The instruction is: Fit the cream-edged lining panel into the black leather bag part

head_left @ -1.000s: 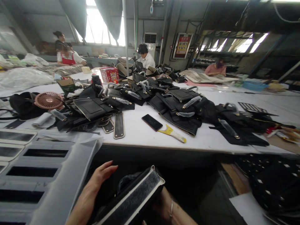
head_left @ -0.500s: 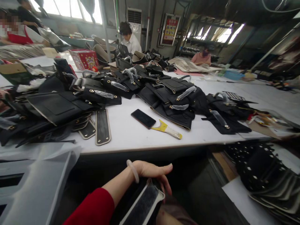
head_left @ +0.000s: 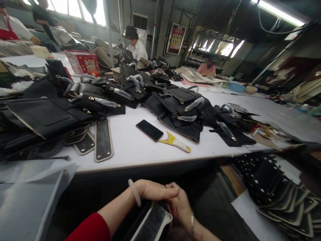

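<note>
Looks partway through working a pale-edged black piece [head_left: 150, 227] below the front edge of the bench [head_left: 130, 147], with left hand [head_left: 156, 191] curled at its upper end, touching right hand [head_left: 181, 205]. Cannot tell either grip, nor any finished work. Likely leaves dark strips [head_left: 103, 142] untouched near that edge. Cannot see the piece's cut-off lower end.

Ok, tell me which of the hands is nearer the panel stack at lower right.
Right. The right hand is left of the panel stack; the left hand, meeting it, is farther left.
</note>
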